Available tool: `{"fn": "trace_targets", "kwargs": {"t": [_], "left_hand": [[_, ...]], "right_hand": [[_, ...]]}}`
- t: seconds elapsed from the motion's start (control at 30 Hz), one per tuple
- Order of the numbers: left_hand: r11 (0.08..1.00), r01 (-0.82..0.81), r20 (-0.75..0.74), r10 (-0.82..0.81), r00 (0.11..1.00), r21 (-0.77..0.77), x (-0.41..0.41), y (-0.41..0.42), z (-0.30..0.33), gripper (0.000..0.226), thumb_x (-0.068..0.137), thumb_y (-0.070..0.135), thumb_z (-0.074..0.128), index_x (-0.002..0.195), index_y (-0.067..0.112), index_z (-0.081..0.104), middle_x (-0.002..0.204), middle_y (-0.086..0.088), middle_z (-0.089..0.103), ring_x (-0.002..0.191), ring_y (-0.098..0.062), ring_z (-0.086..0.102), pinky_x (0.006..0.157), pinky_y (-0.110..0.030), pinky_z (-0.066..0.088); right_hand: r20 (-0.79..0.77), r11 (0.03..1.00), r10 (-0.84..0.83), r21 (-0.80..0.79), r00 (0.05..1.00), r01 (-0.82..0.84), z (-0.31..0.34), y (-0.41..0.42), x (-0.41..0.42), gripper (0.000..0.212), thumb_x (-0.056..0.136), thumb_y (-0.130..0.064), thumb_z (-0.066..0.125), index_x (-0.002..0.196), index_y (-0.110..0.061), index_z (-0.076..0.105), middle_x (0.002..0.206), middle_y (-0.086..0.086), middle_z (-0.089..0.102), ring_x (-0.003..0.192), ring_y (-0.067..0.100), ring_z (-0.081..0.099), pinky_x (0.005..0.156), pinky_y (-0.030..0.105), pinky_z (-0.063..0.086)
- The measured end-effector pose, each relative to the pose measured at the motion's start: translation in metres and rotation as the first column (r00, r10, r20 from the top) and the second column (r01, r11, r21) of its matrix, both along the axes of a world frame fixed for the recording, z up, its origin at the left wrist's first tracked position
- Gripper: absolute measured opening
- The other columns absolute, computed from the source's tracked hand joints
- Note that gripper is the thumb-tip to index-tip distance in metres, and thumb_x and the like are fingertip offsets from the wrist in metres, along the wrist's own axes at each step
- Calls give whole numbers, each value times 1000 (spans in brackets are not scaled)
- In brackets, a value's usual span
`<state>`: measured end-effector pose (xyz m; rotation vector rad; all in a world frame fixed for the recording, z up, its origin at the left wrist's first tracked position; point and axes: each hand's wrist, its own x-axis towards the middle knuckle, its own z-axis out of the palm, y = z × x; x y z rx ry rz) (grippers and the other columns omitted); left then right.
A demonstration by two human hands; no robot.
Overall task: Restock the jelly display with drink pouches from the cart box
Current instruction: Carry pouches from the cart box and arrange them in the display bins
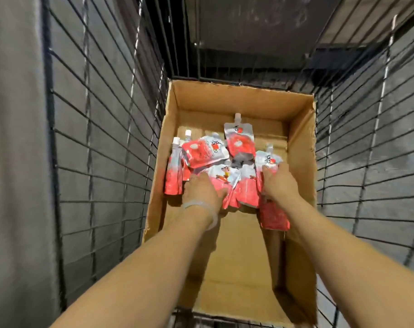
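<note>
the cardboard box point(229, 256) at frame centre is mostly bare, a few drink pouches point(239, 143) left, left hand point(201, 188) and right hand point(280, 183) both closing around a cluster, display unseen.

One head camera looks steeply down and forward, from close above, into the box point(236, 268) inside the wire cart point(102, 138).

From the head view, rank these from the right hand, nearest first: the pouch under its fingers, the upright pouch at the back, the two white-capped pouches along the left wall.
1. Pouch under the right hand: right side, touching.
2. Upright pouch: centre back.
3. White-capped pouches: far left wall.
</note>
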<state>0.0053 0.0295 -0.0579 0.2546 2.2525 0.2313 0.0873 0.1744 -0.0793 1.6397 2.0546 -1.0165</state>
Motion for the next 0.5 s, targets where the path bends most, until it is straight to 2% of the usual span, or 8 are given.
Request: {"fn": "trace_targets", "kwargs": {"t": [0.07,0.17,0.23,0.3,0.37,0.4,0.47,0.5], "left_hand": [[999,-48,16,48,999,-4,-2,5,-1,67,84,37,67,136,8,35,140,-14,39,130,-33,39,103,-40,37],[977,-214,69,212,975,9,-3,4,-5,71,77,31,76,133,9,38,133,-14,48,123,-33,49,99,-39,42],[954,-298,164,301,940,-38,0,3,-3,63,76,31,75,127,9,44,120,-10,58,114,-31,56,91,-36,47],[959,-256,255,279,926,-118,5,4,3,41,80,34,67,109,11,50,92,-1,59,98,-26,60,77,-29,46],[970,-163,301,212,930,-182,7,5,10,25,85,37,57,96,15,51,76,2,47,88,-19,56,71,-27,38],[967,-158,313,215,925,-199,9,6,15,22,87,36,56,89,15,50,75,2,44,86,-17,51,72,-26,36],[965,-154,324,219,920,-213,15,-1,19,26,90,35,56,82,13,45,78,0,43,86,-17,48,74,-26,37],[966,-141,344,210,915,-214,17,-5,24,25,90,35,56,89,11,49,82,-3,46,91,-20,51,77,-27,40]], "right_hand": [[30,999,-31,22,999,31,-4,1,-3,54,89,-27,59,131,0,38,131,25,49,121,43,47,97,42,39],[138,998,-42,59,990,34,0,-7,-3,73,72,-33,76,130,-4,41,127,20,53,119,40,51,98,44,43],[168,998,-23,56,986,13,4,-19,1,63,69,-35,74,122,-7,52,122,17,58,114,38,56,94,44,49],[134,999,21,32,991,-25,9,-30,8,49,71,-42,69,109,-12,61,112,14,63,104,37,60,86,41,52],[32,1000,29,-5,999,-29,18,-37,12,51,72,-55,65,103,-15,65,104,12,66,98,37,62,76,33,50],[-8,999,24,-23,1000,-24,24,-38,13,51,74,-57,65,104,-17,66,104,11,67,98,36,62,72,30,46],[-19,996,12,-85,1000,-14,34,-39,15,45,81,-47,64,113,-15,64,111,9,67,103,34,61,72,27,40],[-6,993,4,-117,1000,-5,41,-39,14,41,84,-40,64,114,-12,62,113,9,66,104,33,60,72,26,39]]}}
